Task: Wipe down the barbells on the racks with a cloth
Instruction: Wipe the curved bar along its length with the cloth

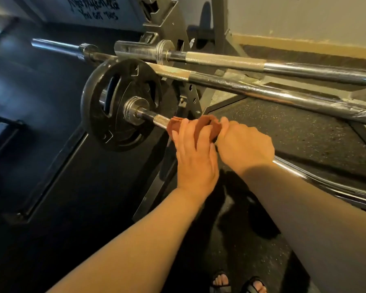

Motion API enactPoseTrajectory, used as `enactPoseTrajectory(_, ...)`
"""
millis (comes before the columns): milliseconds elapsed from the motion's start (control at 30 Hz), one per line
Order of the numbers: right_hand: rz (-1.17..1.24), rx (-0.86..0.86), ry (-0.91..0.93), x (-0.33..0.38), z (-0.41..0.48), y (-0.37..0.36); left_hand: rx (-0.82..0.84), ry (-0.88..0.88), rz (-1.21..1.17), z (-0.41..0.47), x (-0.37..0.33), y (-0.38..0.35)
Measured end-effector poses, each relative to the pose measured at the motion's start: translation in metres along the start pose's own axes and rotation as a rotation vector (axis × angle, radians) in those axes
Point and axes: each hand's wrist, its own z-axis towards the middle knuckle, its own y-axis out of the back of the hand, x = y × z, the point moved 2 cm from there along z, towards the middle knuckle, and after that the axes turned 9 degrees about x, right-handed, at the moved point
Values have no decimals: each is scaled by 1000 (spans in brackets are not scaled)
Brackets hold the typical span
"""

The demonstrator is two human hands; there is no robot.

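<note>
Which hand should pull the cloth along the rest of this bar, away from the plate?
Right, probably. The right hand grips the cloth on the long bare side of the bar; the left hand holds it nearer the plate.

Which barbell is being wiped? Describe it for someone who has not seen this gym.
At the grey rack, three barbells lie across. It is the nearest barbell, under the left hand and right hand. Only it carries a black weight plate and a rust-coloured cloth round its shaft.
</note>
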Motion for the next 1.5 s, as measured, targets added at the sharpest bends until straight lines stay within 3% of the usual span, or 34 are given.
enactPoseTrajectory(67,76,43,-13,-2,-1,8,41,-68,73,0,15,12)
enactPoseTrajectory(167,-76,-31,50,1,-11,11,42,-18,115,9,30,30)
enactPoseTrajectory(333,-180,-16,48,4,-17,6,-83,212,-159,17,-1,16)
enactPoseTrajectory(567,104,38,-28,4,-14,19,17,26,-4,15,14,30)
enactPoseTrajectory(667,98,127,32,3,-16,26,-87,283,-24,52,20,49)
enactPoseTrajectory(767,254,115,26,-3,-12,23,-60,447,-12,92,11,47)
enactPoseTrajectory(867,308,71,23,-5,-8,17,-150,377,-263,118,9,46)
enactPoseTrajectory(967,323,99,4,-6,-9,20,-224,271,-320,142,11,39)
enactPoseTrajectory(1100,284,7,57,-4,-13,16,88,23,-169,148,-4,7)
enactPoseTrajectory(1233,525,-48,72,-3,-8,20,281,-192,-80,160,-7,12)
enactPoseTrajectory(1300,517,-139,113,-5,1,24,247,-197,-6,171,11,19)
enactPoseTrajectory(1400,392,-359,187,-6,21,38,93,-55,-17,174,31,21)
enactPoseTrajectory(1500,256,-545,253,-6,41,48,81,-21,-89,164,15,4)
